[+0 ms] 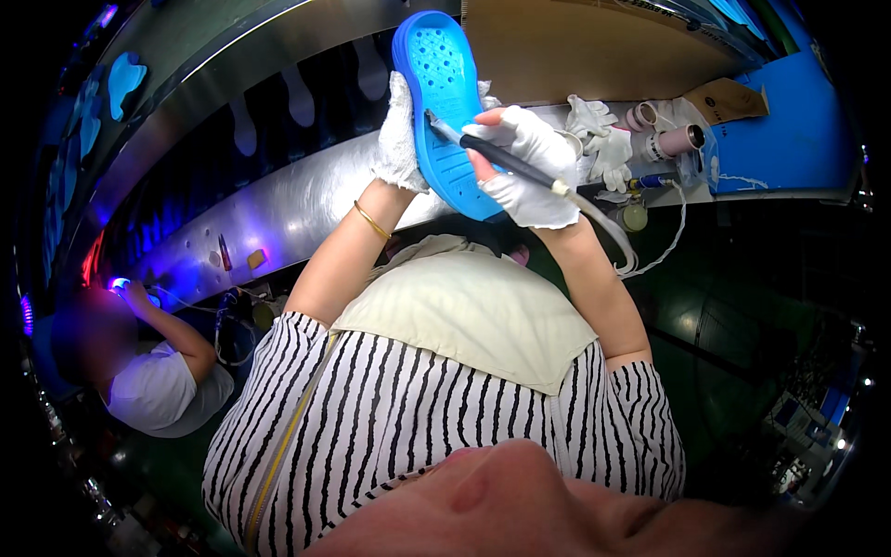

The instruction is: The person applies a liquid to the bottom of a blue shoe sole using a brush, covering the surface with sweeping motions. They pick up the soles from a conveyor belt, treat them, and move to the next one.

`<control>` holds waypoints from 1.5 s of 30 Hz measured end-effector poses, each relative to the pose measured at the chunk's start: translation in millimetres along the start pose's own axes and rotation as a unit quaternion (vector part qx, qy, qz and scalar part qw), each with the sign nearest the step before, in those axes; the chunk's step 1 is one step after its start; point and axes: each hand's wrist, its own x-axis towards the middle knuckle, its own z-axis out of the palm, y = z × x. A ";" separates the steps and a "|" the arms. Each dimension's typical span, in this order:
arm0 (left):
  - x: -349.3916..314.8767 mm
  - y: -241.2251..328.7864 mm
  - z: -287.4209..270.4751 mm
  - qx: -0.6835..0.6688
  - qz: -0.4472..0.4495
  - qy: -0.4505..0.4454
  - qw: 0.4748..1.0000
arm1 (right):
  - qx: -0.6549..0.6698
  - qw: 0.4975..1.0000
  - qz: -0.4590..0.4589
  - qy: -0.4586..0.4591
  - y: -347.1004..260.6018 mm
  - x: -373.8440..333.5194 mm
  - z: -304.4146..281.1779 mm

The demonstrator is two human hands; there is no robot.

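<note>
A blue shoe sole (455, 100) is held upright above the near edge of the metal surface (306, 195), its studded face turned toward the head. It is clasped along its left edge by the gloved left hand (399, 139), whose grip is closed on it; the fingertips seen past the right edge seem to be the same hand's, though they are mostly hidden. A black-handled brush (506, 158) is pinched between thumb and fingers of the right hand (538, 144), its bristles set against the sole's inner face. A pale hose (603, 221) is joined to the handle's rear. White gloves (594, 125) and a pink cup (677, 139) are laid to the right.
</note>
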 end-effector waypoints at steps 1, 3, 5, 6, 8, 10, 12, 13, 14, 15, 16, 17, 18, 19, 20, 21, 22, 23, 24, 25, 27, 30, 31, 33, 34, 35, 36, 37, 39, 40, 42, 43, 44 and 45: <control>1.5 1.6 -0.5 0.008 0.000 -0.001 1.000 | -0.039 0.999 -0.012 -0.021 -1.4 -1.5 -0.5; 4.0 5.9 -6.2 -0.048 -0.020 -0.027 0.998 | -0.049 0.997 -0.007 -0.053 -16.9 -2.6 4.1; 3.6 9.7 -3.8 -0.040 -0.001 -0.007 0.999 | 0.069 0.993 0.074 -0.054 -21.5 -4.4 5.0; 3.2 11.7 -2.8 -0.039 0.001 -0.005 0.999 | 0.043 0.994 0.084 -0.055 -19.3 -0.9 -1.6; 2.5 13.5 -3.0 -0.061 0.012 -0.021 0.998 | 0.037 0.992 0.120 -0.026 -27.3 6.3 -6.7; -2.8 11.9 1.2 -0.130 0.004 -0.064 0.989 | 0.056 0.994 0.089 0.003 -20.1 10.8 -12.0; -12.5 9.7 6.9 -0.218 -0.030 -0.137 0.966 | 0.049 0.994 0.096 -0.006 -24.0 16.1 -19.5; -16.5 8.6 10.8 -0.220 -0.029 -0.142 0.965 | 0.050 0.994 0.097 0.005 -25.8 17.7 -21.0; -21.3 6.8 15.5 -0.220 -0.026 -0.146 0.964 | 0.084 0.991 0.099 0.018 -22.0 16.6 -19.7; -24.5 6.0 23.3 -0.222 -0.025 -0.152 0.963 | 0.116 0.988 0.100 0.034 -17.5 15.2 -18.0; -26.4 6.5 36.2 -0.045 0.009 -0.048 0.998 | 0.106 0.991 0.083 0.027 -15.2 13.0 -15.7; -23.6 7.0 33.8 -0.038 0.013 -0.062 0.997 | 0.096 0.993 0.065 0.020 -13.7 10.3 -11.6; -17.5 7.5 28.4 -0.031 0.017 -0.077 0.996 | 0.115 0.993 0.008 0.022 -13.5 7.4 -0.7; -13.1 8.7 25.3 -0.024 0.021 -0.091 0.995 | 0.111 0.993 0.026 -0.005 -21.6 1.3 4.4; -11.7 10.7 24.9 -0.052 0.016 -0.085 0.995 | 0.130 0.990 0.048 -0.017 -26.5 -3.0 7.9; -10.3 13.5 24.3 -0.045 0.025 -0.080 0.996 | 0.149 0.986 0.069 -0.029 -28.8 -5.0 9.6; -10.1 14.7 23.9 -0.038 0.041 -0.086 0.995 | 0.178 0.978 0.109 -0.016 -28.4 -3.8 7.4; -10.0 16.0 23.6 -0.031 0.057 -0.090 0.994 | 0.101 0.988 0.114 -0.025 -27.9 -0.4 -1.9; -10.4 17.0 23.2 -0.026 0.067 -0.095 0.993 | 0.108 0.991 0.079 0.007 -22.5 0.5 -1.0; -9.9 17.9 23.3 -0.022 0.074 -0.092 0.993 | 0.114 0.992 0.044 0.039 -16.1 -1.3 0.6; -8.3 18.2 25.5 -0.018 0.086 -0.089 0.992 | 0.173 0.980 0.095 0.022 -17.6 -9.0 8.4; -7.7 20.8 25.0 -0.014 0.084 -0.072 0.994 | 0.124 0.988 0.083 -0.050 -22.2 -10.8 12.1; -8.4 21.9 23.6 -0.018 0.082 -0.077 0.993 | 0.178 0.976 0.121 -0.041 -19.5 -7.9 8.3; -9.1 23.9 24.8 -0.074 0.066 -0.126 0.987 | 0.284 0.938 0.196 -0.022 -17.1 -1.2 -0.6; -9.1 25.2 26.7 -0.129 0.044 -0.175 0.975 | 0.249 0.955 0.160 0.018 -16.6 -2.3 -0.8; -8.4 25.4 27.6 -0.184 0.021 -0.224 0.957 | 0.224 0.964 0.145 -0.002 -14.0 -4.2 -0.2; -6.1 27.3 25.2 -0.174 0.024 -0.224 0.959 | 0.199 0.971 0.131 -0.022 -10.6 -6.3 0.9; -5.6 29.0 23.7 -0.149 0.027 -0.197 0.969 | 0.174 0.977 0.116 -0.042 -8.7 -7.2 1.2; -6.0 32.8 20.3 -0.099 0.034 -0.142 0.984 | 0.165 0.977 0.115 -0.067 -12.1 -3.4 -3.1; -4.7 34.1 19.1 -0.118 0.022 -0.165 0.979 | 0.183 0.972 0.137 -0.060 -17.8 2.3 -6.7; -2.1 36.0 16.8 -0.155 -0.002 -0.212 0.965 | 0.214 0.968 0.125 -0.023 -14.5 5.4 -9.1; -1.4 37.4 15.6 -0.174 -0.014 -0.235 0.956 | 0.202 0.970 0.131 -0.027 -14.2 5.8 -10.4; -1.6 41.2 13.8 -0.103 0.009 -0.179 0.978 | 0.157 0.977 0.134 -0.049 -15.8 5.2 -10.5; -0.1 45.1 9.3 -0.147 -0.002 -0.203 0.968 | 0.112 0.982 0.136 -0.070 -18.0 3.7 -10.0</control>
